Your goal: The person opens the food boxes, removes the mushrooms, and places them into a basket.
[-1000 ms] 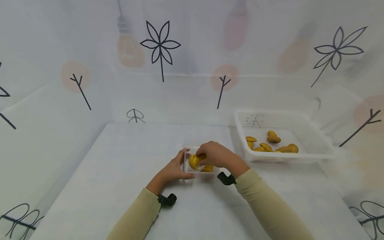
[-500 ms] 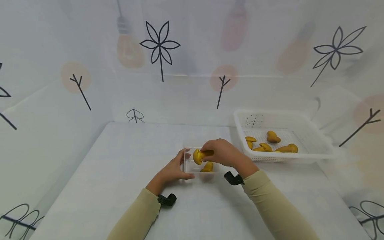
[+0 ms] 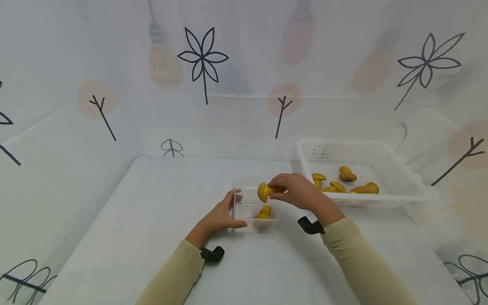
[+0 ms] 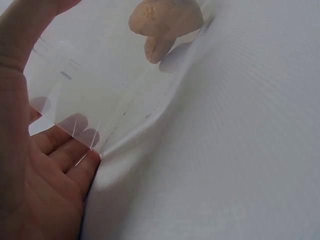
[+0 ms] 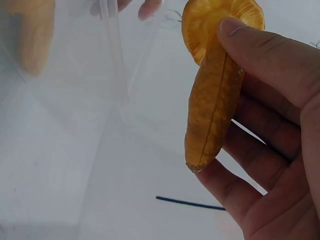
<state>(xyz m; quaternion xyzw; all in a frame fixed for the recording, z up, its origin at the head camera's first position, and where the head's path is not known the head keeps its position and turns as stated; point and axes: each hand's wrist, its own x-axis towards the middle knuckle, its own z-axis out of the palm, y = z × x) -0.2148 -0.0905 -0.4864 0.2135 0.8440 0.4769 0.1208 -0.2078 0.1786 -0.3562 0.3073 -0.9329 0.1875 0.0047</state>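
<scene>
My right hand (image 3: pixel 301 192) pinches a yellow mushroom (image 5: pixel 210 110) by its stem, thumb lying along the stem near the cap. In the head view this mushroom is raised above the right side of a clear plastic box (image 3: pixel 244 207), cap pointing left. My left hand (image 3: pixel 217 218) grips the box from its left side, thumb along the near wall and fingers at the left and far side. Inside the box, to the right, lies another yellow mushroom (image 3: pixel 264 212), seen through the clear wall in the left wrist view as well.
A white perforated basket (image 3: pixel 396 198) stands at the back right of the white-covered table (image 3: pixel 152 203). Several yellow mushrooms lie in it, among them a mushroom (image 3: pixel 347 174) toward its far side. A patterned white cloth (image 3: pixel 236 123) rises behind the table.
My right hand has lifted the mushroom up and moved it to the right, from inside the box to above its right side. The left hand and the box have stayed in place.
</scene>
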